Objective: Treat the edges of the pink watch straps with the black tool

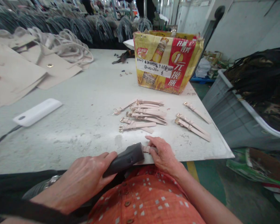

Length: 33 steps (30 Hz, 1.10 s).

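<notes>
My left hand [91, 171] is wrapped round a dark grey, hand-held tool [128, 157] with a thick squared end. That end points right, at the table's front edge. Just beyond it, my right hand [162, 152] pinches a short beige buckle strap [146, 149], whose buckle end is hidden behind the tool. A loose pile of similar beige straps [147, 112] with gold buckles lies ahead of my hands. Farther right, a pair of straps [193, 127] lies side by side, with a single strap [197, 112] above them.
A yellow and red cardboard box [154, 62] stands at the table's back right. Beige bag pieces [14, 68] with cords are piled at the left, near a white corded device [37, 112]. Beside the table, a grey bin [224, 102] holds black material. Small dark bits lie near the box.
</notes>
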Each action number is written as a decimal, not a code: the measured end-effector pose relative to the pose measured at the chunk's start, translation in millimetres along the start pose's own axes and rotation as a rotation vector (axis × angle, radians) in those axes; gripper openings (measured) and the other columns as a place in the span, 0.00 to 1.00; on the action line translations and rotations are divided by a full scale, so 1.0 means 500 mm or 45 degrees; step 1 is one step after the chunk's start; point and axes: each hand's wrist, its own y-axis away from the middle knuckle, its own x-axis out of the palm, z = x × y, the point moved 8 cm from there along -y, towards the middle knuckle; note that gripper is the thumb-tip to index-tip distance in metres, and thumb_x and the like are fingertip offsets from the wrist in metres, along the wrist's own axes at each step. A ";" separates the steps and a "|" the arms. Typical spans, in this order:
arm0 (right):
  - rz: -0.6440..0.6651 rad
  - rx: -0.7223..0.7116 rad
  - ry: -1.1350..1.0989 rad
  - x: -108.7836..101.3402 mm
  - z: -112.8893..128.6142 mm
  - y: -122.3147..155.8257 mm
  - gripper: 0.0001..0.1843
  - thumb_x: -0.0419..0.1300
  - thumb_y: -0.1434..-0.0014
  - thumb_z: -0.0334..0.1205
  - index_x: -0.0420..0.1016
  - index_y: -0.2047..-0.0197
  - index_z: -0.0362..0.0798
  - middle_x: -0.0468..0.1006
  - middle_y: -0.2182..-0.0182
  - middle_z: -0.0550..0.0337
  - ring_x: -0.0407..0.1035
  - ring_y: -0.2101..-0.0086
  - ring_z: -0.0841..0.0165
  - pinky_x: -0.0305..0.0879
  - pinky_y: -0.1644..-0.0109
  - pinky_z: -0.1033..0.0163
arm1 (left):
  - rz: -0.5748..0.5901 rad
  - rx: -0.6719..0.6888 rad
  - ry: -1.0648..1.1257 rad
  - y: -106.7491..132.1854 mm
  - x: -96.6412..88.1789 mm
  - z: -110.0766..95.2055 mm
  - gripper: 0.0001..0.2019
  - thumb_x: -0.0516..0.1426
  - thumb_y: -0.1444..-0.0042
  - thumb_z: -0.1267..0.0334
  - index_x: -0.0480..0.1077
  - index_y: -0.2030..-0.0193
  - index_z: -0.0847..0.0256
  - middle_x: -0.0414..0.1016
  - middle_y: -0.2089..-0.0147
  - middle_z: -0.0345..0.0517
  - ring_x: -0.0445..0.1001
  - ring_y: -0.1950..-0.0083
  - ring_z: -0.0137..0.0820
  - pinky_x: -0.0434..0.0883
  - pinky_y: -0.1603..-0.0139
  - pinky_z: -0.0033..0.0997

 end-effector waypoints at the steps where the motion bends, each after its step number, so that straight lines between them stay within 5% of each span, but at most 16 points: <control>1: 0.000 0.003 -0.001 0.000 0.000 0.000 0.34 0.66 0.25 0.29 0.88 0.20 0.50 0.94 0.45 0.47 0.85 0.45 0.52 0.85 0.29 0.43 | 0.022 -0.001 -0.028 0.001 0.002 -0.008 0.10 0.61 0.20 0.59 0.86 0.46 0.50 0.99 0.47 0.51 0.98 0.48 0.50 0.81 0.52 0.41; 6: -0.018 0.017 0.005 -0.003 -0.004 0.000 0.34 0.66 0.26 0.28 0.89 0.21 0.53 0.94 0.44 0.48 0.86 0.45 0.52 0.86 0.31 0.44 | 0.063 0.015 -0.165 -0.015 0.004 -0.061 0.14 0.62 0.21 0.65 0.86 0.36 0.51 0.98 0.44 0.54 0.99 0.41 0.55 0.84 0.45 0.45; 9: -0.036 0.002 0.015 -0.005 -0.007 -0.001 0.34 0.64 0.26 0.28 0.89 0.21 0.52 0.95 0.43 0.45 0.86 0.44 0.51 0.87 0.32 0.43 | 0.012 0.048 -0.140 -0.033 0.004 -0.067 0.13 0.62 0.23 0.64 0.87 0.39 0.51 0.99 0.44 0.54 0.99 0.42 0.55 0.83 0.46 0.44; 15: -0.048 -0.008 0.022 -0.006 -0.008 -0.001 0.36 0.66 0.29 0.29 0.89 0.21 0.53 0.94 0.48 0.50 0.86 0.48 0.52 0.87 0.33 0.45 | -0.301 -0.059 0.055 -0.050 -0.007 0.048 0.15 0.59 0.23 0.47 0.85 0.47 0.48 0.96 0.59 0.47 0.95 0.57 0.48 0.78 0.56 0.41; 21: -0.026 -0.059 0.039 -0.004 0.007 0.004 0.33 0.71 0.29 0.34 0.89 0.23 0.51 0.94 0.47 0.47 0.85 0.48 0.50 0.86 0.33 0.43 | -0.266 -0.074 0.179 -0.026 0.019 0.113 0.14 0.61 0.27 0.45 0.86 0.51 0.46 0.95 0.60 0.47 0.94 0.58 0.51 0.78 0.56 0.44; 27: 0.011 -0.054 0.088 0.002 0.008 0.003 0.30 0.77 0.33 0.35 0.92 0.28 0.55 0.94 0.47 0.48 0.86 0.46 0.49 0.85 0.34 0.43 | -0.181 -0.029 0.146 -0.038 0.048 0.071 0.15 0.61 0.27 0.45 0.86 0.50 0.47 0.95 0.59 0.47 0.93 0.60 0.49 0.76 0.57 0.43; 33: 0.013 -0.047 0.090 0.003 0.009 -0.002 0.30 0.76 0.34 0.32 0.91 0.30 0.55 0.95 0.41 0.46 0.87 0.43 0.48 0.85 0.32 0.43 | -0.154 0.021 0.236 -0.050 0.000 0.007 0.12 0.62 0.28 0.51 0.87 0.50 0.48 0.96 0.59 0.46 0.94 0.58 0.47 0.77 0.55 0.39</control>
